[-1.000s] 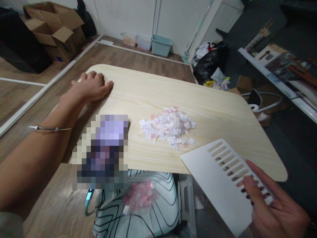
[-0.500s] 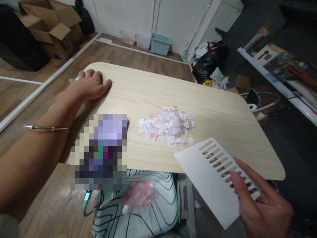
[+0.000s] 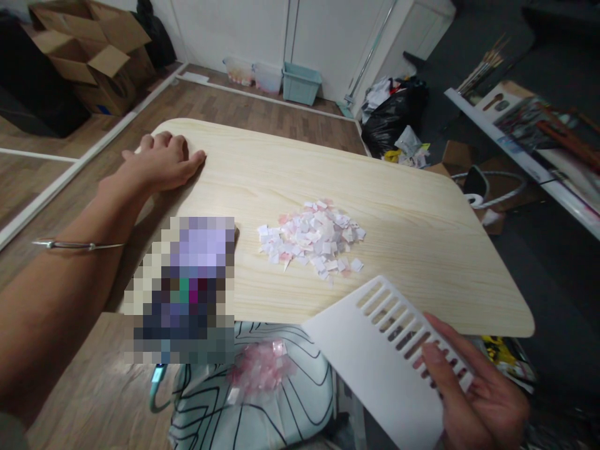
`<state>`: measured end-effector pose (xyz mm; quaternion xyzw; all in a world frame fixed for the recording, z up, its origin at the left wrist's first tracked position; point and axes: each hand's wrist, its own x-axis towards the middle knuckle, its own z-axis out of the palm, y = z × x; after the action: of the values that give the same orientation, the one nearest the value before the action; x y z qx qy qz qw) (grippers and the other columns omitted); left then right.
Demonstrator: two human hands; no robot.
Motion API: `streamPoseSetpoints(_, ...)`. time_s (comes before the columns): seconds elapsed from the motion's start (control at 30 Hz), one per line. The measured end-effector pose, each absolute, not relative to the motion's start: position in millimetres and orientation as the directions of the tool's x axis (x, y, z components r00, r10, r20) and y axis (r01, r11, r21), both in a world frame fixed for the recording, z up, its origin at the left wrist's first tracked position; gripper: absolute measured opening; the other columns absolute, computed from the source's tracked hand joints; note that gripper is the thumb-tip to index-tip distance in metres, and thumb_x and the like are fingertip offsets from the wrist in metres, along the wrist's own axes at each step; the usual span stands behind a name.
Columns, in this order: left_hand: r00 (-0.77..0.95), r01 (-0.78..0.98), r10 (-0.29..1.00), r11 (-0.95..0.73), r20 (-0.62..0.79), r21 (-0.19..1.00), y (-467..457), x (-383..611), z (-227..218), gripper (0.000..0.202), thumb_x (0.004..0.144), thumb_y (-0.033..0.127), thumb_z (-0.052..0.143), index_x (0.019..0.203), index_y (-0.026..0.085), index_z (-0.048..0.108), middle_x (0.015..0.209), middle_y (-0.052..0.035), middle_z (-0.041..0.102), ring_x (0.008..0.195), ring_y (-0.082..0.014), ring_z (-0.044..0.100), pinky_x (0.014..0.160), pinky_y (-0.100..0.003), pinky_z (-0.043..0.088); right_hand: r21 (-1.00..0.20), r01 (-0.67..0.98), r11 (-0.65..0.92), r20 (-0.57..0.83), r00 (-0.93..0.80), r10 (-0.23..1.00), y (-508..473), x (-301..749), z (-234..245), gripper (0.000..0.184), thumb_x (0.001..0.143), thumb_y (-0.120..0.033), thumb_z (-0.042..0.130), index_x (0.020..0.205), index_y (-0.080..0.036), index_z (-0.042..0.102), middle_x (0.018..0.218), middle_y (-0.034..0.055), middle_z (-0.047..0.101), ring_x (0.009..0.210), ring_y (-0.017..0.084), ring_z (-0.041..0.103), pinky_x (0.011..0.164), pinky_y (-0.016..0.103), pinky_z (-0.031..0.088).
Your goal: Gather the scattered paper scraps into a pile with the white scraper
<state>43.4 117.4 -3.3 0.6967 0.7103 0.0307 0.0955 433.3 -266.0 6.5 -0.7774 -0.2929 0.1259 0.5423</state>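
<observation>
My right hand grips a flat white plastic scraper by its slotted side, thumb on top. The scraper is held tilted over the table's near edge, its blade pointing left and down. Beyond it, on the pale wooden table, lies a loose heap of small white and pinkish square pieces. Resting on the table's far left corner is my left hand, palm down, thumb stretched out and apart from the bent fingers. It holds nothing that I can see.
A pixelated device with a teal cable lies at the table's near left. Below the near edge, a patterned cushion bears a pink pile. Cardboard boxes, a teal bin and a black bag stand beyond.
My right hand has drawn the scraper left and nearer to me, off the table's top and over its near edge. My left hand stays on the corner. The heap looks unchanged.
</observation>
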Motion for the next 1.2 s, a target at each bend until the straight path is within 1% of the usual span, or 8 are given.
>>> streamPoseSetpoints(0.13, -0.018, 0.984, 0.996, 0.033, -0.086, 0.177, 118, 45, -4, 0.097, 0.121, 0.068, 0.017, 0.186, 0.005, 0.051, 0.204, -0.0359, 0.035, 0.188, -0.0601, 0.033, 0.143, -0.098, 0.030, -0.936, 0.286, -0.207, 0.150, 0.853, 0.499, -257, 458, 3, 0.075, 0.086, -0.065, 0.112, 0.139, -0.014, 0.097, 0.101, 0.0149, 0.095, 0.074, 0.028, 0.085, 0.064, 0.035, 0.068)
streamPoseSetpoints(0.23, -0.008, 0.981, 0.997, 0.024, -0.082, 0.190, 118, 45, -4, 0.097, 0.122, 0.068, 0.018, 0.186, 0.004, 0.051, 0.204, -0.0376, 0.035, 0.188, -0.0617, 0.032, 0.142, -0.099, 0.030, -0.900, 0.363, -0.242, 0.195, 0.830, 0.522, -254, 473, -3, 0.083, 0.086, -0.071, 0.111, 0.142, -0.012, 0.096, 0.096, 0.0138, 0.093, 0.068, 0.026, 0.080, 0.059, 0.035, 0.062)
streamPoseSetpoints(0.3, 0.000, 0.981, 0.997, 0.016, -0.081, 0.195, 117, 45, -3, 0.098, 0.122, 0.068, 0.019, 0.186, 0.002, 0.051, 0.203, -0.0396, 0.035, 0.188, -0.0627, 0.032, 0.141, -0.100, 0.030, -0.885, 0.377, -0.272, 0.181, 0.818, 0.546, -253, 477, -7, 0.083, 0.086, -0.073, 0.109, 0.142, -0.013, 0.096, 0.094, 0.0126, 0.093, 0.067, 0.025, 0.078, 0.058, 0.035, 0.059)
streamPoseSetpoints(0.5, 0.002, 0.982, 0.996, 0.014, -0.086, 0.187, 117, 44, -3, 0.101, 0.121, 0.070, 0.017, 0.186, 0.001, 0.051, 0.204, -0.0387, 0.034, 0.188, -0.0619, 0.032, 0.143, -0.099, 0.029, -0.913, 0.259, -0.315, 0.031, 0.816, 0.578, -241, 468, -9, 0.085, 0.083, -0.076, 0.108, 0.140, -0.015, 0.097, 0.107, 0.0158, 0.095, 0.083, 0.030, 0.087, 0.073, 0.040, 0.069)
streamPoseSetpoints(0.77, -0.003, 0.983, 0.997, 0.017, -0.082, 0.181, 115, 48, 0, 0.096, 0.121, 0.065, 0.018, 0.185, 0.003, 0.052, 0.204, -0.0383, 0.035, 0.188, -0.0593, 0.034, 0.141, -0.099, 0.030, -0.968, 0.041, -0.249, -0.092, 0.862, 0.498, -213, 447, 5, 0.083, 0.060, -0.065, 0.119, 0.125, -0.017, 0.100, 0.092, 0.0103, 0.092, 0.074, 0.023, 0.080, 0.067, 0.033, 0.064)
streamPoseSetpoints(0.93, -0.014, 0.985, 0.996, 0.029, -0.086, 0.172, 116, 48, -2, 0.096, 0.121, 0.065, 0.018, 0.184, 0.002, 0.053, 0.202, -0.0384, 0.037, 0.188, -0.0603, 0.034, 0.143, -0.097, 0.032, -0.985, 0.051, -0.166, -0.026, 0.901, 0.433, -212, 445, 10, 0.078, 0.061, -0.061, 0.118, 0.124, -0.019, 0.099, 0.110, 0.0125, 0.095, 0.089, 0.029, 0.088, 0.077, 0.039, 0.073)
streamPoseSetpoints(1.1, -0.013, 0.984, 0.997, 0.026, -0.076, 0.174, 121, 43, -8, 0.097, 0.121, 0.069, 0.019, 0.185, 0.004, 0.054, 0.203, -0.0372, 0.037, 0.188, -0.0612, 0.034, 0.142, -0.097, 0.033, -0.988, 0.051, -0.147, -0.009, 0.925, 0.379, -213, 447, 16, 0.076, 0.056, -0.051, 0.119, 0.120, -0.017, 0.099, 0.089, 0.0066, 0.090, 0.069, 0.022, 0.080, 0.062, 0.033, 0.068)
streamPoseSetpoints(1.2, -0.013, 0.984, 0.997, 0.026, -0.073, 0.179, 123, 42, -9, 0.098, 0.120, 0.068, 0.019, 0.184, 0.004, 0.054, 0.203, -0.0370, 0.038, 0.187, -0.0615, 0.034, 0.142, -0.097, 0.032, -0.987, 0.056, -0.152, -0.006, 0.925, 0.380, -214, 451, 18, 0.077, 0.050, -0.049, 0.121, 0.117, -0.016, 0.100, 0.087, 0.0067, 0.090, 0.066, 0.019, 0.079, 0.060, 0.028, 0.067)
